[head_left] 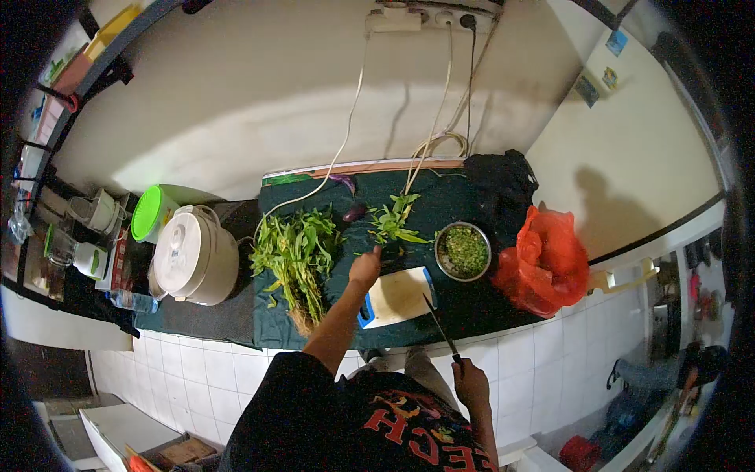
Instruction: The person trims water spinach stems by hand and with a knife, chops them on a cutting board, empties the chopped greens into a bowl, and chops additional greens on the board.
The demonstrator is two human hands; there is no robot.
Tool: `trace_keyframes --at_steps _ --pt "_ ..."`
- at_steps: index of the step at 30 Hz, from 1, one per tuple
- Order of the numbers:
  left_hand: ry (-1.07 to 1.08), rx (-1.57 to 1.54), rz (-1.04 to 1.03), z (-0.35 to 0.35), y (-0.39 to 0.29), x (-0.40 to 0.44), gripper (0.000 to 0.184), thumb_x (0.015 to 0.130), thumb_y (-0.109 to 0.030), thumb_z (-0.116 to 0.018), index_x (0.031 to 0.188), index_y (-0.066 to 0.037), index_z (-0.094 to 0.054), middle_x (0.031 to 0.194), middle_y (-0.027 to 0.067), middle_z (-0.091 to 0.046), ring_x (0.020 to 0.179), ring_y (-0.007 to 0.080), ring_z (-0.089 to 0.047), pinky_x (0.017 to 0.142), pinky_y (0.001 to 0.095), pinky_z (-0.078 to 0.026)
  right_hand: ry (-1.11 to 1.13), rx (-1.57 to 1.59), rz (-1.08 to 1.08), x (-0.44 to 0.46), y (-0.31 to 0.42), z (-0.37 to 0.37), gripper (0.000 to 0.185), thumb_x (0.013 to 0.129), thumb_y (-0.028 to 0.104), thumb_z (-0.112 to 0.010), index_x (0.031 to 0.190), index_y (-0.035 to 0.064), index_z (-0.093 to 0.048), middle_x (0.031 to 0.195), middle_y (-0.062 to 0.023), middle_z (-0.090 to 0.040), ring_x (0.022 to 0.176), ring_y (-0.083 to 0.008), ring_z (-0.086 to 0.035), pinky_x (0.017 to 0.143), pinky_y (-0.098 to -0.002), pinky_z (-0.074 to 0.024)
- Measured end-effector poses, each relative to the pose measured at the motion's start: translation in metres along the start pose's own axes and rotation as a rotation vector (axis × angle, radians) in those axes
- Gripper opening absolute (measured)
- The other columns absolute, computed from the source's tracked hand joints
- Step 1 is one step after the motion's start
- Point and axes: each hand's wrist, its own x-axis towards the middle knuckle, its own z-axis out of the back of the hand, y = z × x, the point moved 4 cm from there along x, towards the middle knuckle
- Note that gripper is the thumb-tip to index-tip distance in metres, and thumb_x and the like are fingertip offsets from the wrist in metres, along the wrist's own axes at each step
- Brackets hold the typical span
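My left hand (366,269) is over the dark green cloth, just beyond the cutting board. Its fingers look curled together, and whatever they may hold is too small to make out. A loose pile of leafy stems (393,220) lies just past its fingertips. My right hand (472,384) is closed around the black handle of a knife (442,330), whose blade points up and left over the board's right edge. The white cutting board (398,297) with blue ends lies bare near the table's front edge. A metal bowl (462,277) of chopped greens stands to its right.
A large bunch of leafy greens (295,256) with roots lies left of the board. Purple eggplants (355,212) lie behind. A white rice cooker (197,256) stands at left, a red plastic bag (543,263) at right. A white cable (346,141) crosses onto the table.
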Motion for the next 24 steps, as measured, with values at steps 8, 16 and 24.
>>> trace_keyframes --at_steps 8,16,24 --pt "-0.102 -0.222 0.049 0.023 -0.013 -0.042 0.033 0.081 -0.011 -0.058 0.112 -0.004 -0.050 0.085 0.0254 -0.065 0.079 0.0441 -0.064 0.070 0.0517 -0.052 0.014 0.026 -0.030 -0.001 -0.016 0.002 0.033 0.097 0.034 -0.048 0.098 0.0013 -0.055 0.079 -0.0245 -0.065 0.076 -0.0446 -0.063 0.068 -0.0532 -0.0494" --pt "-0.080 -0.249 -0.221 -0.040 -0.050 -0.071 0.027 0.087 -0.011 -0.053 0.114 -0.007 -0.050 0.091 0.0231 -0.066 0.081 0.0422 -0.064 0.070 0.0519 -0.050 0.070 -0.029 0.062 0.028 -0.013 -0.009 0.036 0.099 0.035 -0.044 0.097 0.0007 -0.054 0.083 -0.0253 -0.066 0.078 -0.0449 -0.064 0.069 -0.0532 -0.0504" --pt "0.006 -0.380 -0.084 -0.047 -0.045 -0.090 0.023 0.089 -0.015 -0.054 0.110 -0.008 -0.054 0.098 0.0202 -0.065 0.089 0.0399 -0.063 0.076 0.0482 -0.051 0.092 -0.012 0.013 0.065 0.029 -0.028 0.041 0.101 0.039 -0.037 0.101 0.0018 -0.054 0.082 -0.0278 -0.064 0.081 -0.0452 -0.063 0.074 -0.0546 -0.0494"
